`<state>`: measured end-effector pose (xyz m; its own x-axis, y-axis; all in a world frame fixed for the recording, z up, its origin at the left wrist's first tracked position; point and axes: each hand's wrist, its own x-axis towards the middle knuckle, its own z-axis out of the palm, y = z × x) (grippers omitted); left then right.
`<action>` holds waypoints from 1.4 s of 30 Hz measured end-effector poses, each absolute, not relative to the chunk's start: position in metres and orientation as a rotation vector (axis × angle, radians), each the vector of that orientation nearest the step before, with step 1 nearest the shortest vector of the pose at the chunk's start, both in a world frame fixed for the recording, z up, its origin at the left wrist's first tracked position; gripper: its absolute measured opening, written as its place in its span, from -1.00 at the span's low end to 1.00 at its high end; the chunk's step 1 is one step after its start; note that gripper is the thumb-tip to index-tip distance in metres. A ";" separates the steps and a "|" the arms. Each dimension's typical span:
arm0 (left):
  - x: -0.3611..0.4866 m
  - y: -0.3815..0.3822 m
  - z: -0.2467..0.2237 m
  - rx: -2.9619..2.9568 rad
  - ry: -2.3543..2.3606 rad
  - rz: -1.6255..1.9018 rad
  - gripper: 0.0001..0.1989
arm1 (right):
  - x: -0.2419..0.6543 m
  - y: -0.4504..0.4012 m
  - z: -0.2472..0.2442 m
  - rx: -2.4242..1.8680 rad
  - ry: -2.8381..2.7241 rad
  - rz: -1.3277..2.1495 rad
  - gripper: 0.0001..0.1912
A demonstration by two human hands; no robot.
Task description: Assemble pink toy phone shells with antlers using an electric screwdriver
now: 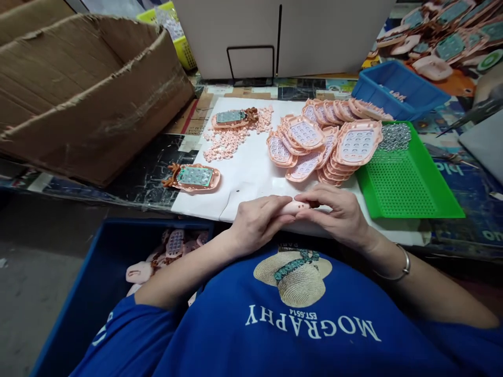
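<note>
Both hands grip one pale pink plastic casing [295, 208] near the front edge of the white sheet [251, 180]. My left hand [261, 220] closes round its left end, and my right hand [338, 212] round its right end, where a brown part peeks out between the fingers. Left of the hands, an open pink casing with a green circuit board [195, 176] lies near the sheet's edge. Another casing with a board [231, 118] rests farther back beside small pink pieces [223, 144]. Pink keypad panels [304, 133] are piled behind my right hand.
A green tray [416, 183] with small metal parts stands at the right, a blue basket [401, 89] behind it. A cardboard box [90, 94] fills the back left. Below the table's left edge, a dark blue bin [98, 262] holds several casings.
</note>
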<state>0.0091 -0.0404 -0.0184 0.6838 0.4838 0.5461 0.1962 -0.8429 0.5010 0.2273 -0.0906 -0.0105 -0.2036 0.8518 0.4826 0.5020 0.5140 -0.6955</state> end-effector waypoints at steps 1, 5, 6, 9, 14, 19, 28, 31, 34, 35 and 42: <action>0.007 -0.041 -0.019 2.474 0.539 0.972 -0.73 | 0.228 -0.090 -0.011 -1.123 -1.826 0.555 -0.71; -0.001 -0.045 -0.022 2.392 0.566 1.027 -0.71 | 0.227 -0.093 -0.012 -1.099 -1.712 0.660 -0.78; -0.002 -0.046 -0.022 2.378 0.561 1.024 -0.70 | 0.226 -0.094 -0.012 -1.076 -1.720 0.626 -0.85; -0.004 -0.047 -0.016 2.383 0.553 0.946 -0.66 | 0.218 -0.095 -0.003 -1.010 -1.786 0.496 -0.94; -0.007 -0.052 -0.010 2.066 0.599 1.027 -0.73 | 0.208 -0.091 0.018 -0.948 -1.803 0.572 -0.66; -0.014 -0.060 -0.023 1.631 0.618 1.094 -0.76 | 0.203 -0.087 0.015 -0.937 -1.789 0.568 -0.58; -0.024 -0.057 -0.048 1.382 0.739 1.121 -0.57 | 0.173 -0.079 0.007 -0.885 -1.857 0.419 -0.87; -0.055 -0.050 -0.041 1.275 0.825 0.997 -0.51 | 0.171 -0.070 0.008 -0.877 -1.992 0.508 -0.76; -0.111 -0.045 -0.026 1.208 0.942 0.772 -0.49 | 0.176 -0.061 0.007 -0.927 -2.100 0.543 -0.74; -0.132 -0.045 -0.022 1.201 0.991 0.668 -0.51 | 0.178 -0.058 0.007 -0.950 -2.129 0.535 -0.77; -0.219 -0.044 -0.022 1.444 1.439 0.593 -0.65 | 0.159 -0.021 0.003 -0.898 -2.350 0.418 -0.81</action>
